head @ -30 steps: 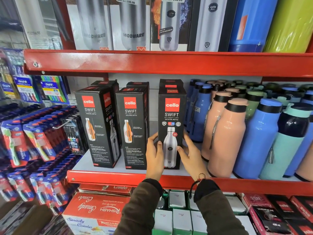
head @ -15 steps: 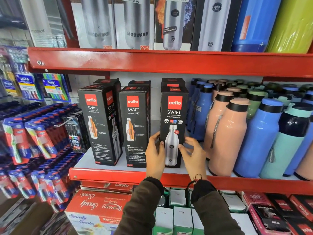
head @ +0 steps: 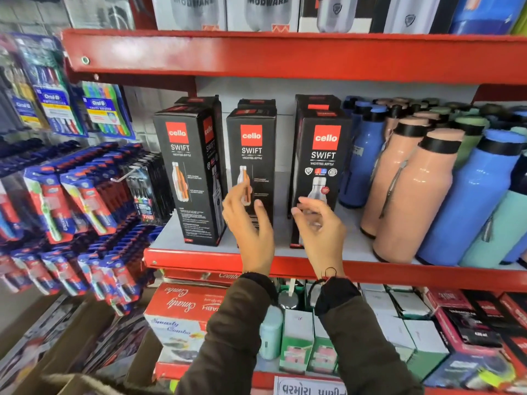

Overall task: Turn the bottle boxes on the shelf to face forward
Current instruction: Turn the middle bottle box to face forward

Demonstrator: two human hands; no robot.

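Hands apart, loosely spread, gripping nothing: left hand before middle black cardboard bottle box, right hand before right-hand black box, already front-on. Left-end black box skewed on red metal shelf, probably awaiting squaring.

There is just one camera, worn on the person's head. It looks forward and a bit down, from very close, at the red shelf (the wide lens bends the edges). Racks sit left, bottles right, sleeves nearest.
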